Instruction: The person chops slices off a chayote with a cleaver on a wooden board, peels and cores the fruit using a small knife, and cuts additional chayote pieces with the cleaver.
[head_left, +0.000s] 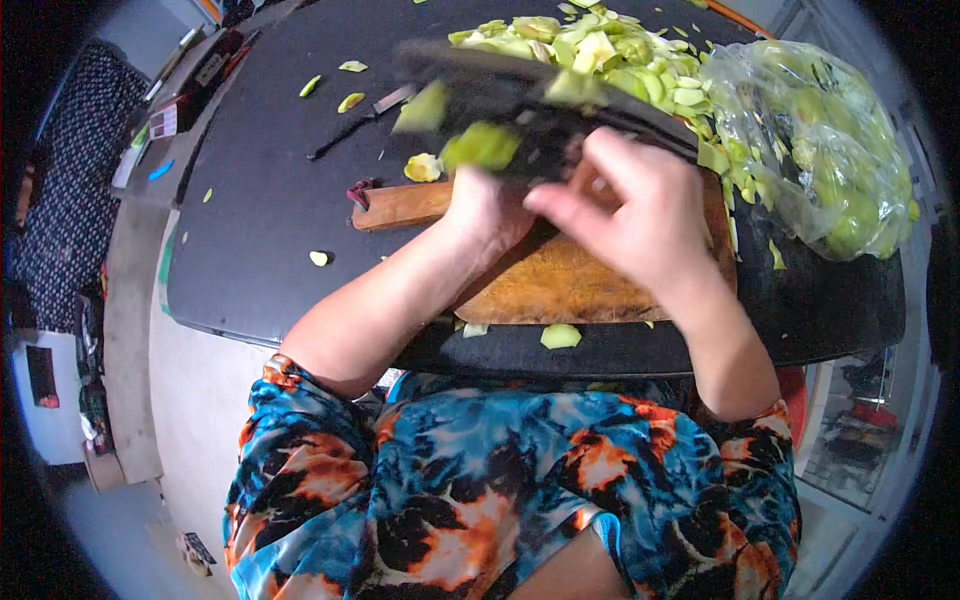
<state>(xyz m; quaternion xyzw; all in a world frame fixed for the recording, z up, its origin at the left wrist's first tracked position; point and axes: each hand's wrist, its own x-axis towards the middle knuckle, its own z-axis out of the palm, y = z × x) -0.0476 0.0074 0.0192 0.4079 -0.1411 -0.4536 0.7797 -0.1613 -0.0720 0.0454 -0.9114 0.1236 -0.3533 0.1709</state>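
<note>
My left hand (491, 199) is bent at the wrist above the wooden cutting board (585, 281), its fingers mostly hidden by a dark, motion-blurred shape. A blurred green vegetable piece (480, 146) shows at its far edge; whether the fingers grip it is unclear. Facing it, my right hand (649, 202) has thumb and forefinger around a brown part that looks like a handle. The large dark-bladed knife (645, 112) seems to extend from there, heavily blurred. More green pieces (421, 107) blur beside the blade. The board's handle (401, 206) points left.
Pale green vegetable slices (637, 67) are heaped at the table's far side. A clear plastic bag (817, 150) of green vegetables lies right. A small black-handled knife (345, 137) rests at left, near scattered peelings (350, 102). One slice (561, 337) lies by the black table's (247, 247) front edge.
</note>
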